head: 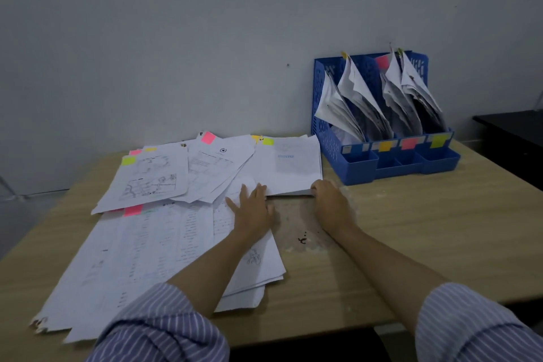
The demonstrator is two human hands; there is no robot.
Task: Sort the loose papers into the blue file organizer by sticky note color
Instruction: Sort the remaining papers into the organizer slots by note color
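Loose white papers (152, 244) with pink, yellow and green sticky notes lie spread over the left half of the wooden table (411, 229). My left hand (254, 209) presses flat on the pile, fingers straight. My right hand (330, 203) pinches the near right corner of a paper with a yellow note (289, 161). The blue file organizer (390, 156) stands at the back right, holding papers in its slots, with yellow, pink and green labels on its front.
A grey wall runs right behind the table. A dark piece of furniture (511, 138) stands to the far right. A dark stain (302, 239) marks the bare tabletop between my forearms. The table's front edge is close to my body.
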